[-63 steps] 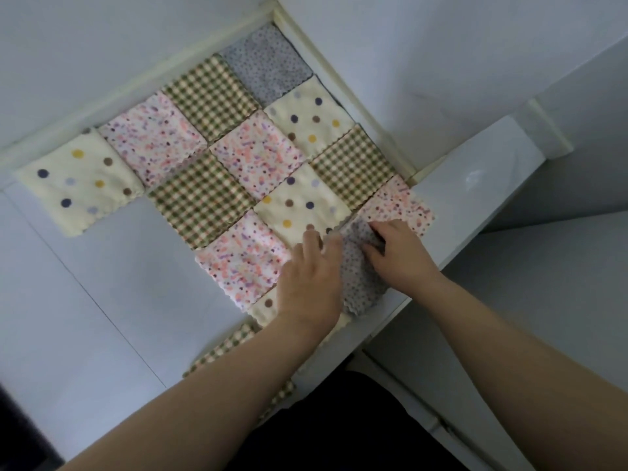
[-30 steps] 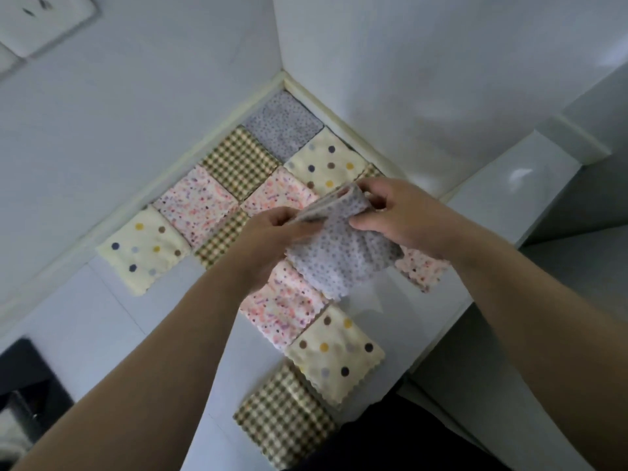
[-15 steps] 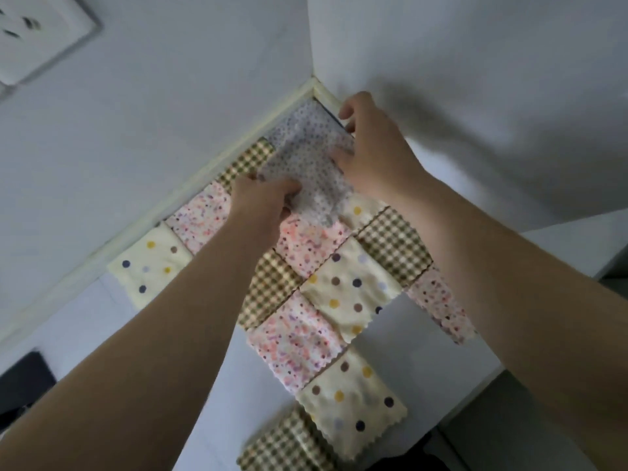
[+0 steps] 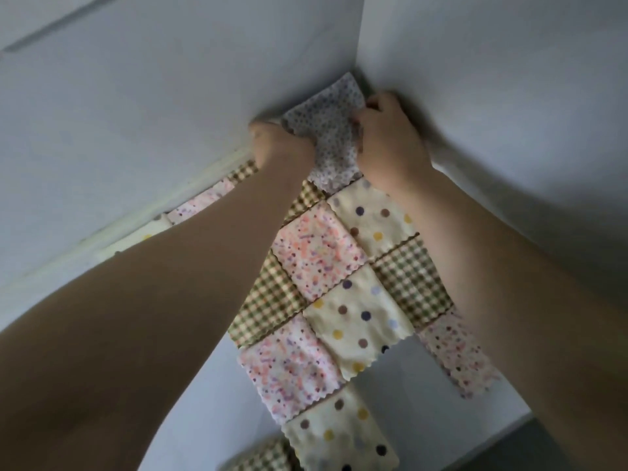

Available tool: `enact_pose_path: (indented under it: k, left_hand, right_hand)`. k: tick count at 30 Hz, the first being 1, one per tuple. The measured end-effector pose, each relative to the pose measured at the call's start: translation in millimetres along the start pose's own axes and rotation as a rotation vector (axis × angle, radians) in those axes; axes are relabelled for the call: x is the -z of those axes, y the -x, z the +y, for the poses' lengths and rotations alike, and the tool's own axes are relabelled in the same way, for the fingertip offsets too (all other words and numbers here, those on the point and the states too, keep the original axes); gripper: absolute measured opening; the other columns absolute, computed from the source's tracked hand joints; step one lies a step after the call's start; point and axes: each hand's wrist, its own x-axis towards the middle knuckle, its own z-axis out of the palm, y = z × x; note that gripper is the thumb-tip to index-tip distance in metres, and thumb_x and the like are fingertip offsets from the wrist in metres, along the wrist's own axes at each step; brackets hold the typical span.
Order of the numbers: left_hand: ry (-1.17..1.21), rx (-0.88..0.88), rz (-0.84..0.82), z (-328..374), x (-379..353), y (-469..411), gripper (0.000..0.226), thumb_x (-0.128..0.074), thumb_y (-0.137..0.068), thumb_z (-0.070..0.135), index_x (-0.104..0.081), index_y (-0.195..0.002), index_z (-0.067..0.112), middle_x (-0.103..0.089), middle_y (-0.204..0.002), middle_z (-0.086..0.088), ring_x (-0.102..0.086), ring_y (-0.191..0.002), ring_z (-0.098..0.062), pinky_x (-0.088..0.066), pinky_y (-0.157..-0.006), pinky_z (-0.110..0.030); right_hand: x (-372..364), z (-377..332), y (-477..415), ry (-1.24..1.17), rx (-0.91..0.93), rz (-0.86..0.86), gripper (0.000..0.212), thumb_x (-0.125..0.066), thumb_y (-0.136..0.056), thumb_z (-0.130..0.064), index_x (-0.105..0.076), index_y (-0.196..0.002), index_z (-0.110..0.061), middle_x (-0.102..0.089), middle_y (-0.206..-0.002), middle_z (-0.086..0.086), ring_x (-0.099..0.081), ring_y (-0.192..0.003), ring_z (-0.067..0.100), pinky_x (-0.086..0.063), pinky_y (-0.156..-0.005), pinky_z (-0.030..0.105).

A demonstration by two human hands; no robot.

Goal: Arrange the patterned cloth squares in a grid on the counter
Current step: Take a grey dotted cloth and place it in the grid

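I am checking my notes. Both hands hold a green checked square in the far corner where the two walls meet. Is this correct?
Not quite. The head view shows the left hand and right hand holding the grey dotted square, not a green checked one. It is indeed in the far corner where the walls meet.

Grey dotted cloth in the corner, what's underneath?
Nothing shows beneath the grey dotted cloth: its bunched fabric, the left hand and the right hand cover that corner. A gingham square and cream spotted square border its lower edge.
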Motion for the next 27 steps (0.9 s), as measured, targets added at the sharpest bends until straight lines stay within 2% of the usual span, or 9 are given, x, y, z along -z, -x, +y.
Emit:
enact_pose_path:
  k: [2,6,10,14,16,18,21,24,27]
  left_hand:
    - [-0.041,-0.039,0.002,-7.7,2.4,0.2,0.051,-0.080,-0.082,0.022,-0.048,-0.118,0.006,-0.049,-0.086,0.006,-0.059,-0.092,-0.020,-0.054,-0.085,-0.031]
    - [-0.066,-0.049,-0.050,-12.5,9.8,7.4,0.043,-0.082,-0.082,0.023,-0.045,-0.103,0.015,-0.051,-0.087,0.005,-0.055,-0.078,-0.014,-0.057,-0.075,-0.031]
    - [-0.179,-0.121,-0.073,-9.6,18.0,16.7,0.043,-0.079,-0.086,0.026,-0.048,-0.112,0.011,-0.054,-0.094,0.003,-0.054,-0.079,-0.014,-0.050,-0.068,-0.027]
    - [-0.600,-0.542,0.017,-11.4,24.5,31.4,0.041,-0.072,-0.090,0.026,-0.048,-0.120,0.009,-0.048,-0.125,-0.010,-0.053,-0.108,-0.028,-0.046,-0.093,-0.038]
    - [-0.790,-0.869,0.031,-16.2,24.6,37.0,0.038,-0.069,-0.088,0.025,-0.053,-0.118,0.011,-0.051,-0.126,-0.010,-0.052,-0.113,-0.029,-0.044,-0.099,-0.041]
    - [-0.876,-1.038,-0.027,-20.6,20.3,35.9,0.039,-0.067,-0.086,0.029,-0.057,-0.120,0.012,-0.055,-0.127,-0.008,-0.053,-0.118,-0.030,-0.042,-0.101,-0.041]
    - [-0.977,-0.949,-0.156,-24.7,12.8,29.6,0.059,-0.057,-0.093,0.046,-0.048,-0.142,0.013,-0.046,-0.147,-0.006,-0.040,-0.139,-0.029,-0.034,-0.115,-0.044]
    - [-1.063,-0.833,-0.257,-29.8,9.7,22.9,0.075,-0.049,-0.099,0.055,-0.026,-0.158,0.015,-0.024,-0.165,-0.006,-0.019,-0.153,-0.027,-0.019,-0.124,-0.046]
    - [-1.085,-0.806,-0.311,-32.0,9.6,18.8,0.074,-0.041,-0.102,0.055,-0.020,-0.161,0.016,-0.014,-0.169,-0.005,-0.010,-0.156,-0.022,-0.009,-0.125,-0.040]
  right_hand:
    - [-0.9,0.3,-1.7,-0.009,-0.026,-0.021,0.034,-0.052,-0.094,-0.007,-0.059,-0.128,-0.007,-0.048,-0.135,0.016,-0.053,-0.118,0.034,-0.050,-0.094,0.042]
    - [-4.4,0.5,-1.5,0.118,0.002,-0.048,0.031,-0.054,-0.096,-0.009,-0.064,-0.125,-0.006,-0.049,-0.139,0.019,-0.051,-0.127,0.033,-0.046,-0.099,0.037]
    - [-3.1,-4.4,4.9,0.141,-0.050,-0.052,0.024,-0.055,-0.095,-0.005,-0.066,-0.116,-0.009,-0.046,-0.139,0.014,-0.053,-0.122,0.034,-0.051,-0.090,0.040]
    - [-3.9,-11.0,10.8,0.261,-0.025,0.030,0.030,-0.054,-0.086,0.002,-0.063,-0.114,-0.003,-0.045,-0.137,0.017,-0.044,-0.125,0.041,-0.045,-0.095,0.048]
    - [-2.7,-10.2,9.5,0.311,0.051,0.100,0.034,-0.050,-0.085,-0.002,-0.062,-0.116,-0.005,-0.048,-0.138,0.017,-0.045,-0.123,0.044,-0.044,-0.093,0.050]
    - [-0.5,-8.5,3.9,0.306,0.167,0.116,0.035,-0.047,-0.087,-0.007,-0.060,-0.119,-0.008,-0.049,-0.140,0.014,-0.050,-0.119,0.043,-0.047,-0.088,0.049]
    - [-0.7,-3.2,-8.3,0.291,0.225,0.000,0.041,-0.056,-0.089,-0.005,-0.055,-0.130,-0.008,-0.049,-0.141,0.008,-0.053,-0.121,0.035,-0.055,-0.083,0.047]
    - [-6.7,0.7,-16.5,0.343,0.148,-0.128,0.075,-0.074,-0.079,-0.003,-0.042,-0.146,-0.007,-0.041,-0.152,0.004,-0.057,-0.122,0.032,-0.055,-0.086,0.045]
    - [-13.4,-1.7,-18.9,0.385,0.126,-0.172,0.076,-0.066,-0.086,-0.003,-0.032,-0.154,-0.005,-0.033,-0.160,0.005,-0.056,-0.127,0.034,-0.052,-0.088,0.045]
